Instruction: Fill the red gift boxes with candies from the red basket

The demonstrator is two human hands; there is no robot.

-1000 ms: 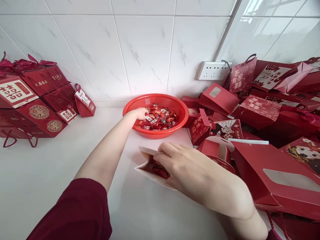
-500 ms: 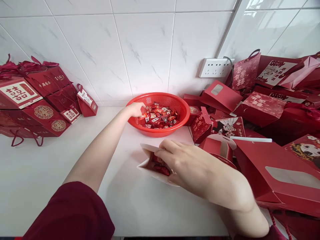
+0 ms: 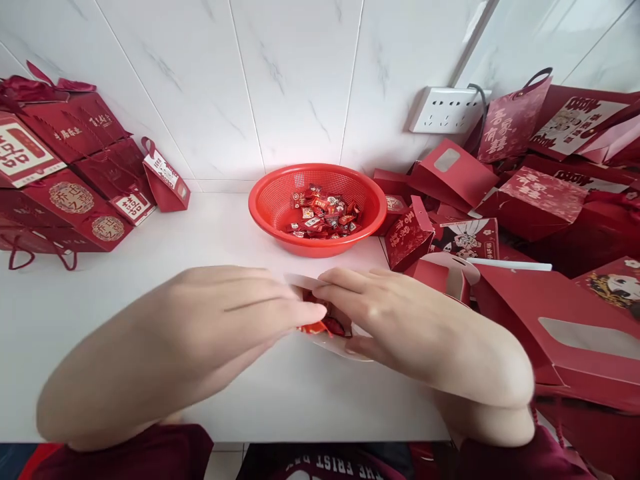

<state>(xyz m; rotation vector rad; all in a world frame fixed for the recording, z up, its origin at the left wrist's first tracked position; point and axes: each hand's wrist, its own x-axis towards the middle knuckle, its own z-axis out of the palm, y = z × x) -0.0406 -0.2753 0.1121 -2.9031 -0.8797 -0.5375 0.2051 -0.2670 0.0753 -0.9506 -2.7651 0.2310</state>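
Observation:
My left hand (image 3: 235, 320) is closed on a red wrapped candy (image 3: 314, 327), at the mouth of a small paper gift box (image 3: 300, 281). The box lies tilted, its opening toward the left, with red-wrapped candies (image 3: 336, 325) inside. My right hand (image 3: 370, 307) grips the box around its opening, fingers over the top edge and thumb at the lower one. Most of the box is hidden behind the right hand. Beyond both hands stands a red plastic basket (image 3: 320, 248) with many small wrapped candies (image 3: 325, 213) in it.
Red gift boxes (image 3: 75, 200) with ribbons are stacked on the left, beside a small triangular box (image 3: 167, 183). A heap of red boxes (image 3: 530, 200) covers the right side. A white power strip (image 3: 445, 110) is on the tiled wall behind the white table (image 3: 225, 220).
My left hand has come back from the basket to the gift box's opening, bringing a candy. My right hand keeps its hold on the box. The view has tilted slightly downward.

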